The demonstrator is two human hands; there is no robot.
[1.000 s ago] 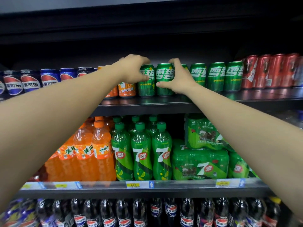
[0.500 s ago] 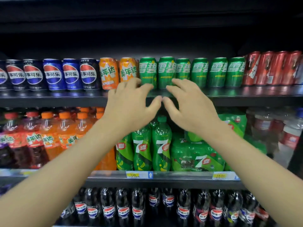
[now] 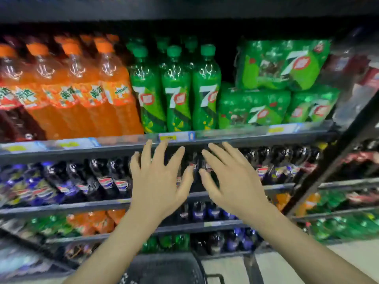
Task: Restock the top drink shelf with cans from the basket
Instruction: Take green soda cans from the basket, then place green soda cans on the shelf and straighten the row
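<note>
My left hand [image 3: 156, 181] and my right hand [image 3: 231, 179] hover side by side in front of the dark cola bottle shelf, fingers spread and holding nothing. The black mesh basket [image 3: 166, 267] shows at the bottom middle, below my forearms; its contents are hidden. The top can shelf is out of view above the frame. The picture is blurred by head motion.
Orange soda bottles [image 3: 67, 89] and green 7-Up bottles [image 3: 176, 93] fill the shelf above my hands, with green multipacks [image 3: 266, 89] to their right. Dark cola bottles [image 3: 86, 181] line the shelf behind my hands. A dark shelf upright [image 3: 328, 167] slants at right over pale floor [image 3: 297, 261].
Both hands let go of the green cans on the top shelf, opened and dropped down past the bottle shelves. The view tilted down, bringing the basket into sight.
</note>
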